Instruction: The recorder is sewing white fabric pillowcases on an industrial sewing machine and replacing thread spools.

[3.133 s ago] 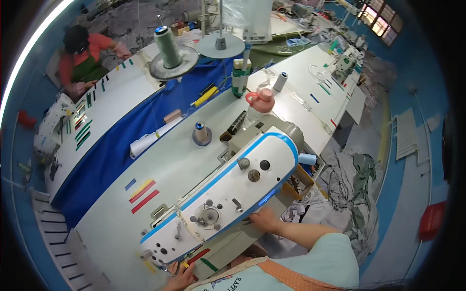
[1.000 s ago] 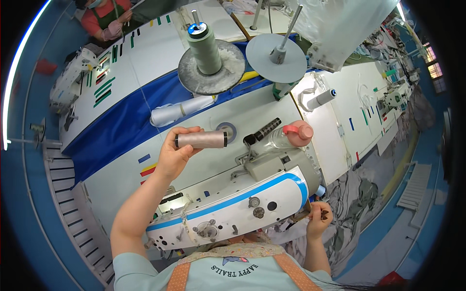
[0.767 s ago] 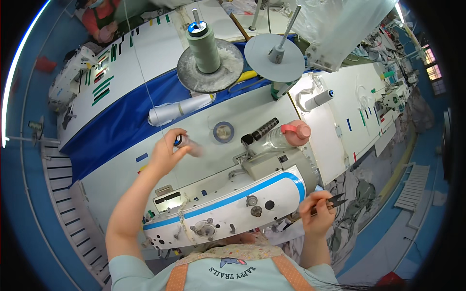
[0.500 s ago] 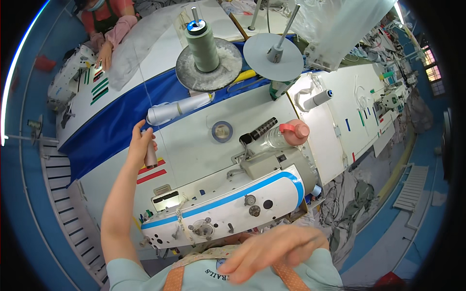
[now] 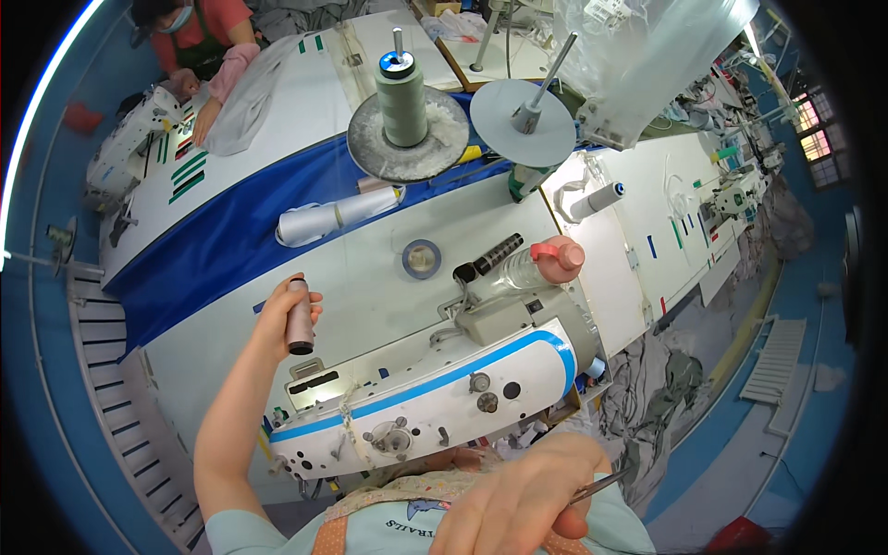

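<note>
My left hand (image 5: 277,319) is closed round a slim pinkish-brown thread spool (image 5: 300,326) with dark ends, held above the white table left of the sewing machine. The white sewing machine head (image 5: 425,398), with a blue stripe, stretches across in front of me. Close to my chest, my right hand (image 5: 523,499) is curled with its back showing. From it sticks out a thin, pointed metal tool (image 5: 606,484); the rest of that tool is hidden by the hand.
Beyond the machine are a tape roll (image 5: 422,259), a bottle with a pink cap (image 5: 558,261), a wrapped white roll (image 5: 314,222) and blue cloth (image 5: 199,250). A pale green thread cone (image 5: 400,109) stands on a disc. At far left a person (image 5: 208,46) works at another machine.
My left hand has come nearer and slightly right with the spool, away from the white roll. My right hand has dropped lower and turned, bringing the pointed metal tool into sight.
</note>
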Demonstrator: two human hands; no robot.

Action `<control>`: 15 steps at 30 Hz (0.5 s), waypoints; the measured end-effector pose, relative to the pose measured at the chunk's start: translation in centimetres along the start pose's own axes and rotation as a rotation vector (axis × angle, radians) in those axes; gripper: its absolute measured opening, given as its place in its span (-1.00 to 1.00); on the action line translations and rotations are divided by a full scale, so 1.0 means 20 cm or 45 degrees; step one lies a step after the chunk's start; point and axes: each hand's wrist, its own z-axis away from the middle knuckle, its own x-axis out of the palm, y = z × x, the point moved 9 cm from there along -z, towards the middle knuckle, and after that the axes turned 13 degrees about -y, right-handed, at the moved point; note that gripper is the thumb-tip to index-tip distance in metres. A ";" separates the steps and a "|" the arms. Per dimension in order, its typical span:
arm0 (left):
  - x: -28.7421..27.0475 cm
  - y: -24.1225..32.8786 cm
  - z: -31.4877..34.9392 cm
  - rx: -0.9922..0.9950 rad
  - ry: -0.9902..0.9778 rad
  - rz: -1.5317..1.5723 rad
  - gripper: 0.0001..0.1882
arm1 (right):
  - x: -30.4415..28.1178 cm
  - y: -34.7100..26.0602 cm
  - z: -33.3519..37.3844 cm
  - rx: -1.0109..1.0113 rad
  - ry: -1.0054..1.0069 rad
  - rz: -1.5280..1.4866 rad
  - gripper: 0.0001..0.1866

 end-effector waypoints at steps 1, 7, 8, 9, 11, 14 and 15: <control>-0.03 -0.01 0.04 -0.007 -0.017 -0.017 -0.39 | -0.03 0.05 -0.07 0.297 -0.051 -0.149 -0.54; -0.17 -0.04 0.18 0.159 -0.063 0.068 -0.43 | 0.07 0.09 -0.14 0.291 0.191 -0.061 -0.61; -0.21 -0.04 0.23 0.175 -0.039 0.086 -0.44 | 0.08 0.12 -0.15 0.305 0.194 -0.053 -0.61; -0.26 -0.06 0.26 0.174 -0.052 0.098 -0.44 | 0.10 0.16 -0.18 0.319 0.119 -0.061 -0.61; -0.40 -0.07 0.34 0.250 -0.036 0.190 -0.46 | 0.17 0.27 -0.20 0.348 0.047 -0.062 -0.61; -0.61 -0.16 0.41 0.282 0.053 0.349 -0.54 | 0.17 0.46 -0.18 0.336 0.256 -0.159 -0.66; -0.70 -0.20 0.44 0.295 0.144 0.442 -0.57 | 0.14 0.54 -0.16 0.266 0.493 -0.113 -0.63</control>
